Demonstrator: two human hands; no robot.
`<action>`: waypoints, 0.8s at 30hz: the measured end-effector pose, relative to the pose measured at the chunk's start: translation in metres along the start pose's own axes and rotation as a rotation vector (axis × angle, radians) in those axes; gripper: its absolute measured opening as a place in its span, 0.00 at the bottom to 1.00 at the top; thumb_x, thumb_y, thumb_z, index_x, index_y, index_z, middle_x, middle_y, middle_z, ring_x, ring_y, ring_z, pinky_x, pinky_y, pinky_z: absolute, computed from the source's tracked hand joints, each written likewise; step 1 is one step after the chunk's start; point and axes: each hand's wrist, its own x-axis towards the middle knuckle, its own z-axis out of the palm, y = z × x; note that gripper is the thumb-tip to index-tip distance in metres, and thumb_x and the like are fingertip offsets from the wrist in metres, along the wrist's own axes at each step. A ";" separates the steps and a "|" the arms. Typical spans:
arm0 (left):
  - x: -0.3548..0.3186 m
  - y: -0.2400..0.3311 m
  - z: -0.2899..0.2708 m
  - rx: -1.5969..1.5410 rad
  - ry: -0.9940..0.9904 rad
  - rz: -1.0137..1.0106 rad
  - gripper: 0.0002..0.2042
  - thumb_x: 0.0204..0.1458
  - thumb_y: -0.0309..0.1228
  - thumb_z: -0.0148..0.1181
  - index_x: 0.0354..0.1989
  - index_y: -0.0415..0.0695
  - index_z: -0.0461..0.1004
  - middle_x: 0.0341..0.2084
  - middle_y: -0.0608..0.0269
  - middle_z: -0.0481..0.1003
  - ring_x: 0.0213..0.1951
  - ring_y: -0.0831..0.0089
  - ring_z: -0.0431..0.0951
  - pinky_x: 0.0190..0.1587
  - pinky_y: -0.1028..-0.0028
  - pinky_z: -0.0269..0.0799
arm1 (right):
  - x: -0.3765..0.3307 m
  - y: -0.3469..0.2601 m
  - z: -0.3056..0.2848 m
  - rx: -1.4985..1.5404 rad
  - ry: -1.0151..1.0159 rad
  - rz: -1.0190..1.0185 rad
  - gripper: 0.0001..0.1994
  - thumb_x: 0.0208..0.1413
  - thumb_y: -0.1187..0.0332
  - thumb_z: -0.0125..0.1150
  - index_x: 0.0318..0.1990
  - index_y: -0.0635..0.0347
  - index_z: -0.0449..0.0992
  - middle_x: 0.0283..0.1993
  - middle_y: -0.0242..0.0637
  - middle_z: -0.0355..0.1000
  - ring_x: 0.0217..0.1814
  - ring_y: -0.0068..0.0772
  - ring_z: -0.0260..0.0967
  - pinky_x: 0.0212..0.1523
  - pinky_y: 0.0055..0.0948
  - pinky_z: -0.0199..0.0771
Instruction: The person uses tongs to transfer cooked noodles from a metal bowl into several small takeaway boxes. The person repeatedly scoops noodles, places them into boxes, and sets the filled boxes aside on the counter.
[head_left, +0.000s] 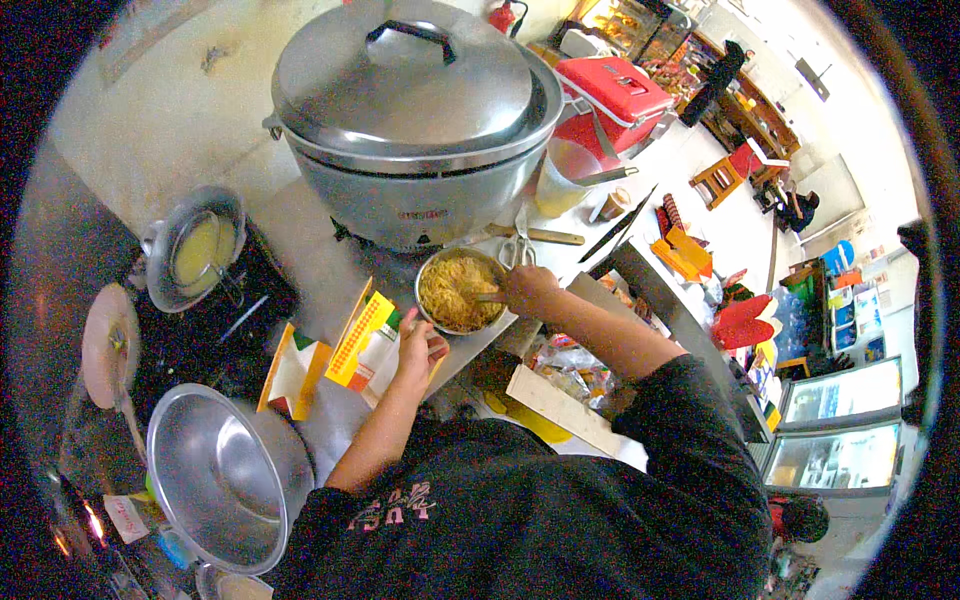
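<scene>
A round metal bowl holds yellowish shredded food that looks like noodles or grated stuff. My left hand has its fingers curled at the bowl's near left rim, beside open yellow-and-white cardboard boxes. On the bowl's right, my right hand is closed round a spoon-like utensil; its far end is buried in the food. Just beyond that hand lie scissors and a wooden-handled tool.
A large lidded rice cooker stands behind the bowl. To the left are a wok-like pan, a frying pan and a big steel basin. Right of the cooker are a plastic jug and a red cooler. An open drawer holds packets.
</scene>
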 end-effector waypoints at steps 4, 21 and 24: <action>-0.002 0.007 -0.001 0.007 0.050 0.023 0.25 0.59 0.35 0.51 0.66 0.60 0.58 0.47 0.66 0.68 0.32 0.75 0.70 0.31 0.72 0.74 | 0.000 -0.001 -0.020 -0.216 0.037 -0.026 0.40 0.44 0.26 0.54 0.32 0.63 0.81 0.32 0.46 0.78 0.36 0.50 0.79 0.38 0.47 0.79; -0.011 0.022 0.005 0.324 0.177 -0.020 0.25 0.61 0.51 0.45 0.64 0.59 0.65 0.62 0.68 0.64 0.34 0.77 0.72 0.28 0.75 0.71 | 0.066 0.080 0.072 0.474 -0.316 -0.176 0.30 0.56 0.40 0.58 0.19 0.60 0.78 0.16 0.33 0.72 0.18 0.28 0.69 0.23 0.32 0.71; -0.012 0.026 0.010 0.316 0.189 0.002 0.26 0.59 0.53 0.46 0.63 0.58 0.67 0.61 0.66 0.64 0.33 0.77 0.72 0.26 0.76 0.69 | 0.050 0.088 0.088 0.664 -0.285 -0.079 0.29 0.55 0.41 0.62 0.18 0.59 0.76 0.15 0.31 0.70 0.17 0.24 0.66 0.21 0.29 0.67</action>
